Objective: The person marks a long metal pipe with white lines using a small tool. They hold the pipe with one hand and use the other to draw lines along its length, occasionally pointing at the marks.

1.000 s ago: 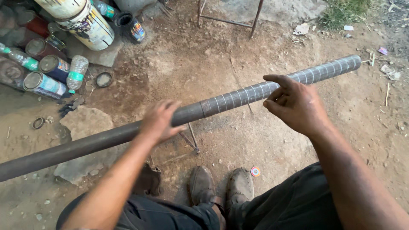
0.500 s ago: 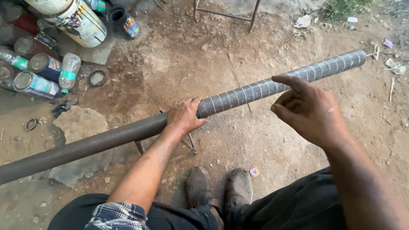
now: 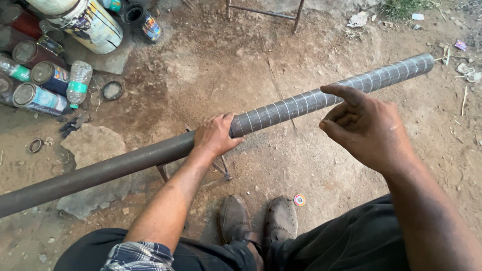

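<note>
My left hand (image 3: pixel 215 136) has slid up and now clamps the long grey metal pipe (image 3: pixel 281 109); my right hand (image 3: pixel 369 128) hovers open beside its chalk-ringed end.

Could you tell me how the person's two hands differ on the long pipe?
The left hand wraps over the pipe where its bare part meets the pale-ringed part; the right hand only touches it with an extended forefinger. The left lies palm-down, gripping; the right is raised, fingers curled. Both are bare.

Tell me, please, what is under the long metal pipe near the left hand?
Under the pipe, by the left hand, thin legs of a metal stand show on dirt ground. Its top is hidden by hand and pipe.
</note>
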